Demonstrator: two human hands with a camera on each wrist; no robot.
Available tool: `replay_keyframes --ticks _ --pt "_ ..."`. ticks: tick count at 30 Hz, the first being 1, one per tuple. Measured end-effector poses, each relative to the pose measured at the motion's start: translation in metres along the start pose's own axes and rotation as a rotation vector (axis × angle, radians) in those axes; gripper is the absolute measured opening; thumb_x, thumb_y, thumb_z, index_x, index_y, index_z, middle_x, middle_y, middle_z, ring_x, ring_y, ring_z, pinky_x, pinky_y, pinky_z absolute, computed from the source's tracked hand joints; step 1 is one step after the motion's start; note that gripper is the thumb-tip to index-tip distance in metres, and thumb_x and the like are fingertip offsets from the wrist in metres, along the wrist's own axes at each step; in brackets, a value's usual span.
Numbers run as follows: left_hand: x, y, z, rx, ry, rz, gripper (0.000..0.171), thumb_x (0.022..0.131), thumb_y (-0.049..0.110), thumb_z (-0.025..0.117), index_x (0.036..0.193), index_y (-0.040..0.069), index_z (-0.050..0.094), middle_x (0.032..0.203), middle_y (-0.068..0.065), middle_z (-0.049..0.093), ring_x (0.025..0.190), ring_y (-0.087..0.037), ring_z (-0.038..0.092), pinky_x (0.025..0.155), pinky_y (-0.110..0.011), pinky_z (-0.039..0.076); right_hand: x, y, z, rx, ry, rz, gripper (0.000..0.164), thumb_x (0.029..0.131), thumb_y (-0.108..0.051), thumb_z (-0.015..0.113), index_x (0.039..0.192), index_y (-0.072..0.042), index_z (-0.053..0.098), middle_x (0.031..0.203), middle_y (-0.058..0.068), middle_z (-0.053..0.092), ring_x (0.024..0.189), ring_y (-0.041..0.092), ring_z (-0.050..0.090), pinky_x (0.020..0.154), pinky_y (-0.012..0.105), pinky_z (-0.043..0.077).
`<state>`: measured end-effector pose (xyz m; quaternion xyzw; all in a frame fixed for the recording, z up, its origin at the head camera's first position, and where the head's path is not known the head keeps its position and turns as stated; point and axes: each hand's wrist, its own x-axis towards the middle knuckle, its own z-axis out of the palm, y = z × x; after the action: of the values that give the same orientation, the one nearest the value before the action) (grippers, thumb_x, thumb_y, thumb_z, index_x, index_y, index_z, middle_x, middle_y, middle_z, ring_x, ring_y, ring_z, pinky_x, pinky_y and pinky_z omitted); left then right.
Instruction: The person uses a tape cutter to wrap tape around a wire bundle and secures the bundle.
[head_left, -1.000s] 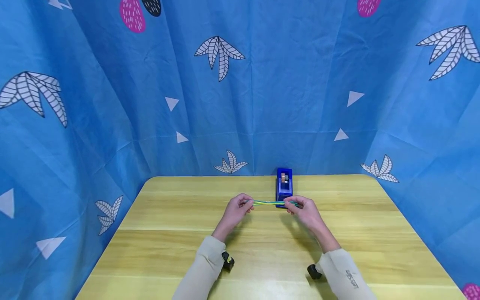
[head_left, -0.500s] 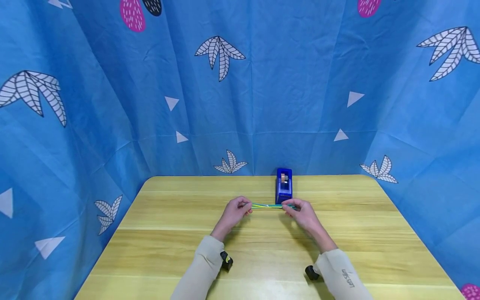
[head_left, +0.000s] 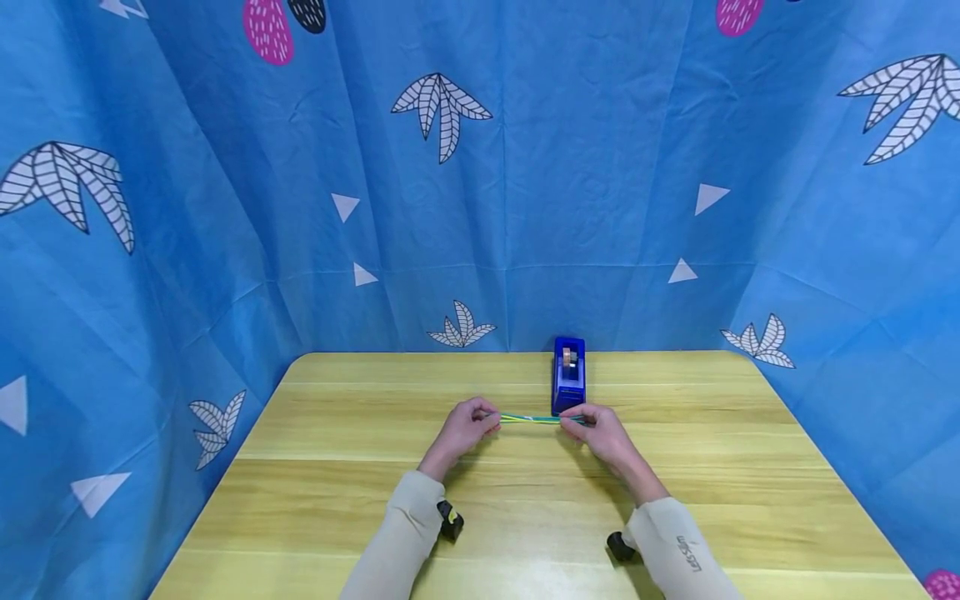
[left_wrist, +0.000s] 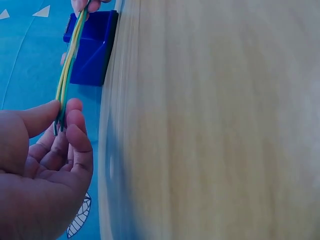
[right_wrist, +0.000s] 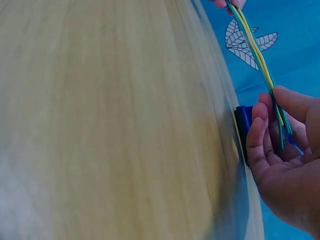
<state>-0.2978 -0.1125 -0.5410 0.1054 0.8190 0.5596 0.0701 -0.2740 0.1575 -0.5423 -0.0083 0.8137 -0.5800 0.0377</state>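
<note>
A thin bundle of wires (head_left: 528, 419), green and yellow, stretches sideways between both hands. My left hand (head_left: 465, 429) pinches its left end between thumb and fingers; short wire tips stick out below the thumb in the left wrist view. At the other end my right hand (head_left: 602, 432) pinches the bundle the same way. Loose green tips and a blue one (right_wrist: 295, 144) poke past the right thumb. A small pale, shiny patch (left_wrist: 74, 51) sits around the bundle's middle. Just beyond the right hand stands a blue tape dispenser (head_left: 569, 392) with a roll in it.
The wooden table (head_left: 375, 500) lies under both hands. A blue patterned curtain (head_left: 585, 208) hangs along its back edge and sides. Black wrist cameras (head_left: 451, 521) are strapped by the pale sleeves (head_left: 405, 525).
Both hands have come slightly nearer the body and a little to the left, with the bundle of wires still held between them. The tape dispenser has stayed in place.
</note>
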Motion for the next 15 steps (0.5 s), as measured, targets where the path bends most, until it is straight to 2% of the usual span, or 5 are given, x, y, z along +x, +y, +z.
replay_keyframes --ticks 8,15 --pt "-0.0019 -0.0016 -0.0034 0.112 0.009 -0.007 0.013 0.098 0.014 0.072 0.108 0.006 0.069 0.099 -0.008 0.067 0.088 -0.017 0.059 0.076 -0.03 0.051 0.0031 0.0049 0.0048 -0.013 -0.018 0.016 0.019 0.099 -0.013 0.07 0.112 0.0 0.074 0.082 0.004 0.068 0.07 0.014 0.057 0.056 0.023 0.047" --pt "-0.0043 -0.0026 -0.0057 0.143 -0.002 -0.022 0.014 0.097 0.012 0.073 0.108 0.006 0.069 0.097 -0.009 0.065 0.087 -0.018 0.057 0.074 -0.03 0.048 0.0039 0.0058 0.0074 -0.046 -0.019 0.033 0.015 0.098 -0.012 0.071 0.109 -0.003 0.076 0.076 0.003 0.063 0.066 0.014 0.053 0.054 0.022 0.043"
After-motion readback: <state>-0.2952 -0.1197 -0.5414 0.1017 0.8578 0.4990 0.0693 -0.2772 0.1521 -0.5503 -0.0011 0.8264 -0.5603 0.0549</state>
